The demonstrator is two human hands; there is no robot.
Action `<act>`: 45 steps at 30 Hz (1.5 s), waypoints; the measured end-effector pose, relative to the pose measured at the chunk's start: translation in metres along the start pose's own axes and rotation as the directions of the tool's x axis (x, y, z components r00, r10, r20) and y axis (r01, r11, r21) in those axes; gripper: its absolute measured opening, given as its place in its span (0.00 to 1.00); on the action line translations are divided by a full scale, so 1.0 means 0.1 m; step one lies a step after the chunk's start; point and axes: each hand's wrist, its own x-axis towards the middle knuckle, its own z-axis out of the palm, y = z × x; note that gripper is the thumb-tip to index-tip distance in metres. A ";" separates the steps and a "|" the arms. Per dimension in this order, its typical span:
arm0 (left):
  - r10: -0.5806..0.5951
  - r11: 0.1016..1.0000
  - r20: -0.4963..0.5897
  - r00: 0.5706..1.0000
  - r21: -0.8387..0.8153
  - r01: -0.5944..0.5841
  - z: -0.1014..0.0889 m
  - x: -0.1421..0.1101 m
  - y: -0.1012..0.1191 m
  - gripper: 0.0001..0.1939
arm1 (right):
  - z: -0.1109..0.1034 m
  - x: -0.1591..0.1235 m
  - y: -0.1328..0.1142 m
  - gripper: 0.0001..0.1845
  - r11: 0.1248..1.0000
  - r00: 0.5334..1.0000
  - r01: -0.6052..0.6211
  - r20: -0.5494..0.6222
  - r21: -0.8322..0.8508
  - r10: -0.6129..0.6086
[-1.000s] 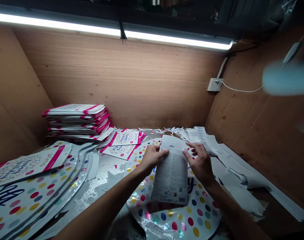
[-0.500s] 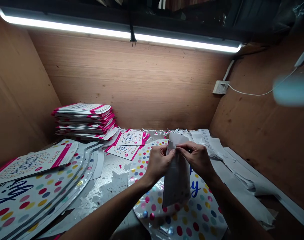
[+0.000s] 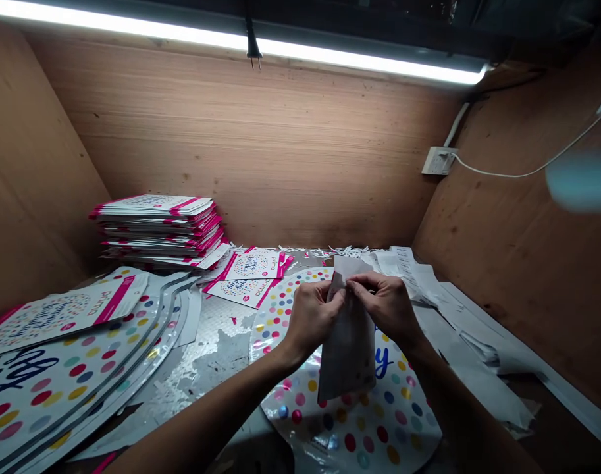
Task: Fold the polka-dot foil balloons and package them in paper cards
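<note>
A pale folded paper piece (image 3: 348,355) stands on edge in front of me. My left hand (image 3: 314,313) pinches its upper left side between thumb and fingers. The fingertips of my right hand (image 3: 385,304) are closed at its upper right edge, close to my left thumb. What lies right under the fingertips is hidden. Below the paper a flat, shiny foil balloon (image 3: 300,421) with coloured dots and blue lettering lies on the table, partly covered by the paper and my hands.
A tall stack of pink-edged printed packets (image 3: 156,230) stands back left. Two loose packets (image 3: 255,264) lie beside it. At left, flat dotted balloons (image 3: 93,368) lie with a packet on top. White paper strips (image 3: 468,349) spread along the right. A plug (image 3: 253,49) hangs overhead.
The view has shifted slightly, so the things on the table appear a little higher and further left. Both hands keep hold of the paper at its upper part, with only slight finger movement.
</note>
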 end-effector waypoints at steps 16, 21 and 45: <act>0.123 0.947 0.007 0.992 0.299 -0.119 0.02 -0.09 0.23 0.12 | 0.10 -0.16 -0.14 0.09 0.842 0.960 0.189 -0.084 -0.505 -0.266; 0.162 0.933 0.017 0.987 0.324 -0.159 0.01 -0.10 0.25 0.13 | 0.08 -0.15 -0.21 0.08 0.884 0.958 0.208 -0.096 -0.419 -0.271; 0.025 0.996 -0.020 0.999 0.084 -0.024 -0.17 -0.02 0.22 0.13 | 0.24 -0.09 -0.22 0.11 0.928 0.955 0.215 -0.134 -0.305 -0.265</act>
